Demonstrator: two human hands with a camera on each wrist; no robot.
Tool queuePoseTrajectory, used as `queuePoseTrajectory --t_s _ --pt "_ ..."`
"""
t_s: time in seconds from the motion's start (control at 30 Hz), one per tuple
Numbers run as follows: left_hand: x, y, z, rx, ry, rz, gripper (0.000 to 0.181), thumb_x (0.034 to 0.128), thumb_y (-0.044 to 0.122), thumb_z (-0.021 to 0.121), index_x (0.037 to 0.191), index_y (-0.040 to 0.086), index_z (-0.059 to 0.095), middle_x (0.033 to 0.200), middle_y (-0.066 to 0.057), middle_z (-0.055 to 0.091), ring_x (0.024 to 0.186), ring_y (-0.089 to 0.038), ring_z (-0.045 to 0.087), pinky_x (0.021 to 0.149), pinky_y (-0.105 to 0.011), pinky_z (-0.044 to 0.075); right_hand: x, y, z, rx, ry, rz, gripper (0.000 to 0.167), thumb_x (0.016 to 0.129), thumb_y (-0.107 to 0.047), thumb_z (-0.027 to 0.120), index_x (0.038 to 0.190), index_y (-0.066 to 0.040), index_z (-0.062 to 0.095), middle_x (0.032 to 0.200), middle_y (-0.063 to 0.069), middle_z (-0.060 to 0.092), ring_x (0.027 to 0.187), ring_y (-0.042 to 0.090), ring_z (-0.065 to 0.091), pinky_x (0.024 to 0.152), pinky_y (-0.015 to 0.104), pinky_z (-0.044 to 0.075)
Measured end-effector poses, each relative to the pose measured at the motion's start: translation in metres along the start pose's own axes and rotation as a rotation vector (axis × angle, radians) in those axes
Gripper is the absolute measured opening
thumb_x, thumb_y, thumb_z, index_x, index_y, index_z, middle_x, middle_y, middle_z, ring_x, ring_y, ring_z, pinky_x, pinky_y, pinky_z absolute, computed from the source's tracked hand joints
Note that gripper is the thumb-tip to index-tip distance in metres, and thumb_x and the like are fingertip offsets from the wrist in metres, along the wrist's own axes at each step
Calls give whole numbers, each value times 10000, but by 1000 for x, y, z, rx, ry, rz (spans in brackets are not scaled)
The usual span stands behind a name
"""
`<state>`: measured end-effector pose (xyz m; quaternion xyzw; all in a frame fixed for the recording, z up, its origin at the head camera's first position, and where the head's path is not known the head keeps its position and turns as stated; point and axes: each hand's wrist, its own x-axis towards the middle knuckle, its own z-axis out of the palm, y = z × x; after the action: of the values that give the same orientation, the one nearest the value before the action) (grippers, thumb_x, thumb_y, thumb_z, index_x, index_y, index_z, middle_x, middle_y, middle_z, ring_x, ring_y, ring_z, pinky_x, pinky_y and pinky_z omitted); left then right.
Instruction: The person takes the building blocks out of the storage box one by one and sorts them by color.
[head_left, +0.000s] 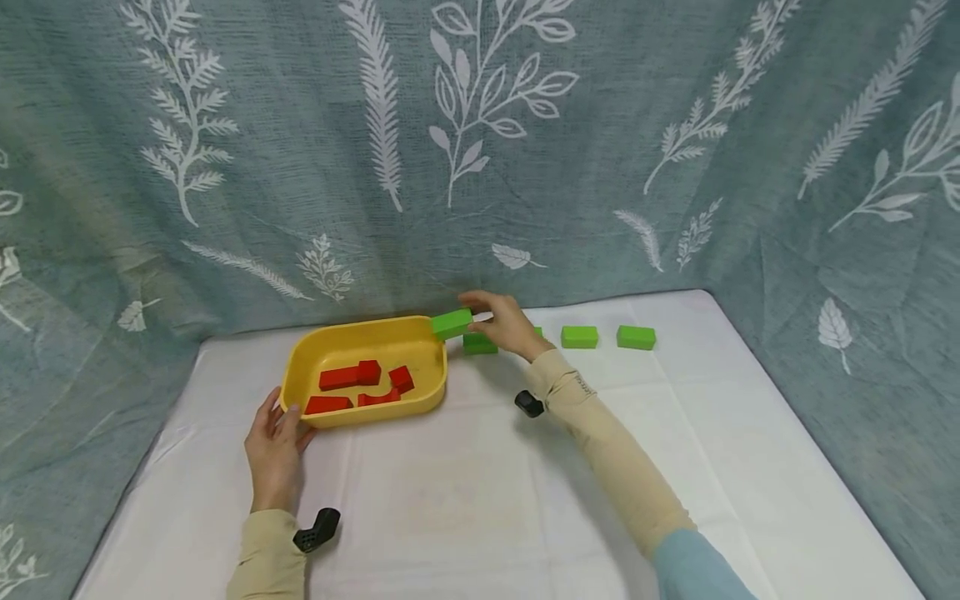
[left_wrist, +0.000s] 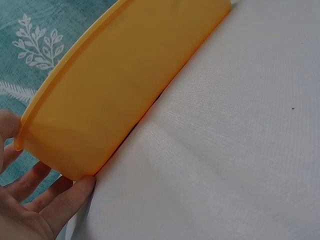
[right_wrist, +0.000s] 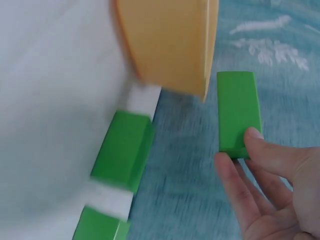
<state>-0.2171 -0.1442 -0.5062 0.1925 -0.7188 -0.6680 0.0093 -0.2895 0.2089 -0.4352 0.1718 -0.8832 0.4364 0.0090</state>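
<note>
A yellow plastic bin stands toward the back left of the white table. My left hand grips its near left corner, thumb at the rim and fingers against the outer wall. Over the bin's far right corner, my right hand pinches one end of a green rectangular block between thumb and fingers. In the right wrist view this block is raised clear of the table. Inside the bin lie several red blocks, among them a small cube-like block and a block with a curved notch.
Several more green blocks form a row along the table's back edge, including one beside the bin, a middle one and the rightmost. A teal leaf-patterned curtain hangs right behind the table.
</note>
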Motion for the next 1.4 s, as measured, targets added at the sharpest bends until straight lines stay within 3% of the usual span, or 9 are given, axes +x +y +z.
queuePoseTrajectory --t_s 0.27,0.67,0.87,1.0,1.23,1.4 --pt "3 -2 7 -25 -3 -4 544 1022 350 498 1534 335 315 1525 -90 353 1292 -248 462 891 -188 502 -33 35 -37 56 83 21 508 886 39 672 1370 36 518 1325 216 576 1185 344 575 943 364 537" --pt "0 -1 8 24 -2 1 549 1026 353 483 1542 327 298 1536 -95 348 1308 -262 448 914 -220 492 -83 73 -87 22 174 93 510 888 53 663 1375 31 512 1337 233 556 1209 385 548 971 412 517" --pt "1 2 5 22 5 -6 550 1024 353 488 1539 336 298 1549 -89 336 1319 -268 442 875 -176 504 -115 99 -120 -27 223 198 527 897 76 640 1399 34 484 1341 257 540 1219 421 530 986 455 503" --pt "1 2 2 18 8 -9 552 1021 357 493 1537 344 297 1551 -90 335 1323 -270 445 848 -157 508 -132 110 -134 -40 239 251 537 905 72 634 1413 35 466 1345 255 536 1229 422 525 976 474 507" --pt "1 1 1 -5 18 -20 545 1022 340 498 1532 349 308 1535 -85 352 1302 -243 451 765 -103 518 -153 123 -156 -73 278 256 532 893 98 632 1399 55 471 1325 287 539 1215 455 523 956 510 510" --pt "2 0 0 14 18 -3 544 1026 327 490 1538 333 303 1533 -94 357 1298 -248 458 795 -130 519 -171 132 -171 -83 310 301 545 896 99 626 1412 56 453 1333 301 523 1221 471 508 971 518 494"
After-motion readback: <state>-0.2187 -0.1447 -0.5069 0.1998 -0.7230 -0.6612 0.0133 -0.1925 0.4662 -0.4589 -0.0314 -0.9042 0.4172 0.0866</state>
